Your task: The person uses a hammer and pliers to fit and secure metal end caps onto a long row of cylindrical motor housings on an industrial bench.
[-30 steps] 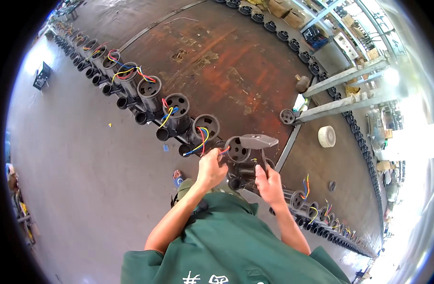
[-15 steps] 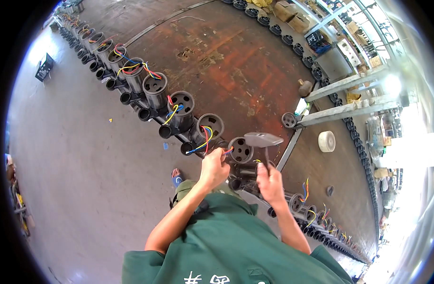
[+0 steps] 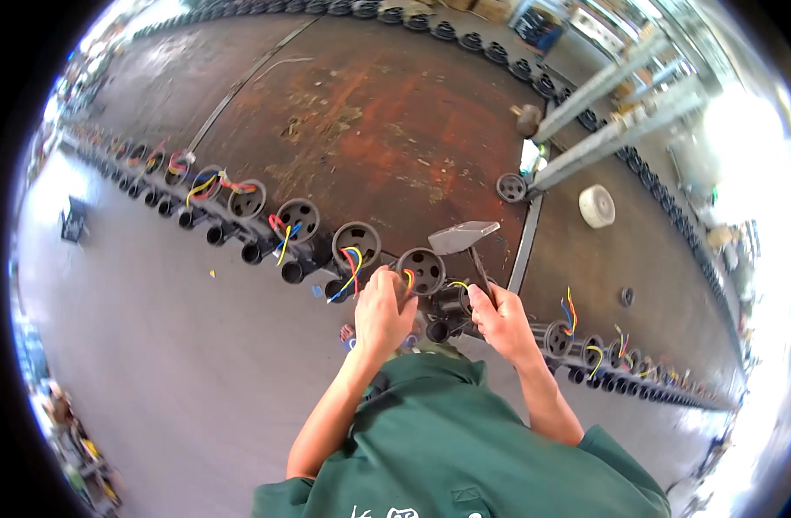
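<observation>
We grip a hammer (image 3: 466, 237) in our right hand (image 3: 499, 318), fingers clenched round its handle, the head raised just above a black motor (image 3: 423, 271). Our left hand (image 3: 383, 311) pinches the coloured wires (image 3: 409, 278) at that motor's face. It stands in a long row of motors (image 3: 296, 223) along the rusty plate (image 3: 387, 129), beside the grey floor (image 3: 154, 363).

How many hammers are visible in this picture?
1: the hammer is in the right hand, its head raised above the row of motor housings. Others may be hidden.
</observation>
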The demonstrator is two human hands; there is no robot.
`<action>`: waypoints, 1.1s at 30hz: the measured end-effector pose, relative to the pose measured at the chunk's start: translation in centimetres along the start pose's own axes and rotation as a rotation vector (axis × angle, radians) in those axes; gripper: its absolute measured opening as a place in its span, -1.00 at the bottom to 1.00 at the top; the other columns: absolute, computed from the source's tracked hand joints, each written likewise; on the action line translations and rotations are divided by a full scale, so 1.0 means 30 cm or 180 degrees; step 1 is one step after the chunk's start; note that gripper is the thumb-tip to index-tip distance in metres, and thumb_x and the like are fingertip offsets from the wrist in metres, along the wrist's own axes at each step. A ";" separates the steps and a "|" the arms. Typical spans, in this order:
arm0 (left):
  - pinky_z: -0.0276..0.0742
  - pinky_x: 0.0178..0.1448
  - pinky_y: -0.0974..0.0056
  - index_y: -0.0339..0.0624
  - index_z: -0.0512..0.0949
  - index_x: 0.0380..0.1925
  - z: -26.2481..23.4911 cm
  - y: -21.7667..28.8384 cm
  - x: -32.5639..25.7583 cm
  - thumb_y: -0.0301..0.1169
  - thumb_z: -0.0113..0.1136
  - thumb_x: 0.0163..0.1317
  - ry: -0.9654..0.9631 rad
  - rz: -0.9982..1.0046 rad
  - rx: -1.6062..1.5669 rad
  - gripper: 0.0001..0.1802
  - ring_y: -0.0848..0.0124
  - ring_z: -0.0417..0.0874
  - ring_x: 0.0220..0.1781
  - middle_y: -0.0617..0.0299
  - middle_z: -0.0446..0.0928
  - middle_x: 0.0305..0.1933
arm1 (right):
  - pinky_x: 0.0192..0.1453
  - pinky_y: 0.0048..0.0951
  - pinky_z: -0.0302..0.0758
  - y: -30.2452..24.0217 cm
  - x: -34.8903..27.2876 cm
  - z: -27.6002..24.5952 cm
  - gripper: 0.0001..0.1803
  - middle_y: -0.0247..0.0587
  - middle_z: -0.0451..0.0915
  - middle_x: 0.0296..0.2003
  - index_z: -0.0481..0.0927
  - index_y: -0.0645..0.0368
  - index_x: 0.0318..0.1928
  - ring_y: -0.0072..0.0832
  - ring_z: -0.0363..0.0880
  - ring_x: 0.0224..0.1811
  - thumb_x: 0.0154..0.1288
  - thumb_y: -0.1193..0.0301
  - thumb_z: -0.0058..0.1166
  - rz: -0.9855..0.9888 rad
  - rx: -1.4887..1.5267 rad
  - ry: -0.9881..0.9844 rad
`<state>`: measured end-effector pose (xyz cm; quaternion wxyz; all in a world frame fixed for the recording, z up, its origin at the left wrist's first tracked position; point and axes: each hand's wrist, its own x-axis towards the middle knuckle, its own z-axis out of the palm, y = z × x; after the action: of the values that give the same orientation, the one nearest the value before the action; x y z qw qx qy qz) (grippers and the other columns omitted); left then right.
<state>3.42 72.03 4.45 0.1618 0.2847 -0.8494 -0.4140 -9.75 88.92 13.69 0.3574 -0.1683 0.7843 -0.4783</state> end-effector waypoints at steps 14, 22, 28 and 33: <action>0.41 0.27 -0.06 -0.22 0.37 0.34 0.081 0.165 0.192 -0.27 0.61 -0.15 -0.0873 0.1022 0.2238 -0.02 -0.04 0.45 0.20 -0.08 0.40 0.17 | -0.39 -0.39 0.30 0.264 -0.229 -0.090 -0.54 -0.40 0.47 -0.55 0.59 0.26 -0.30 -0.63 0.36 -0.47 0.49 0.06 0.13 0.0380 0.0276 0.0706; 0.42 0.29 -0.08 -0.17 0.28 0.38 0.082 0.164 0.239 -0.33 0.52 -0.21 -0.1174 0.0822 0.1837 0.04 -0.11 0.45 0.18 -0.13 0.47 0.11 | -0.39 -0.40 0.28 0.340 -0.296 -0.157 -0.53 -0.43 0.42 -0.56 0.56 0.28 -0.31 -0.64 0.29 -0.46 0.49 0.06 0.15 0.0636 0.0499 0.0879; 0.40 0.32 -0.07 -0.16 0.22 0.40 0.003 0.184 0.279 -0.31 0.54 -0.20 -0.1123 0.0609 0.0937 0.08 -0.09 0.48 0.18 -0.17 0.51 0.11 | -0.42 -0.41 0.23 0.342 -0.300 -0.149 -0.51 -0.47 0.39 -0.55 0.49 0.22 -0.41 -0.67 0.26 -0.47 0.48 0.06 0.17 0.0805 0.0789 0.0746; 0.55 0.23 0.13 -0.15 0.15 0.43 -0.089 0.038 0.294 -0.48 0.62 -0.21 -0.0704 0.0211 -0.0955 0.15 0.29 0.62 0.06 0.07 0.57 0.05 | -0.43 -0.41 0.25 0.358 -0.256 -0.134 -0.51 -0.46 0.41 -0.56 0.49 0.22 -0.41 -0.66 0.28 -0.48 0.48 0.05 0.17 0.0832 0.0655 0.0450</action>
<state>-2.54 65.51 7.31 0.1216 0.1820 -0.7996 -0.5592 -6.55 101.32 8.56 0.3759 0.0065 0.7696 -0.5161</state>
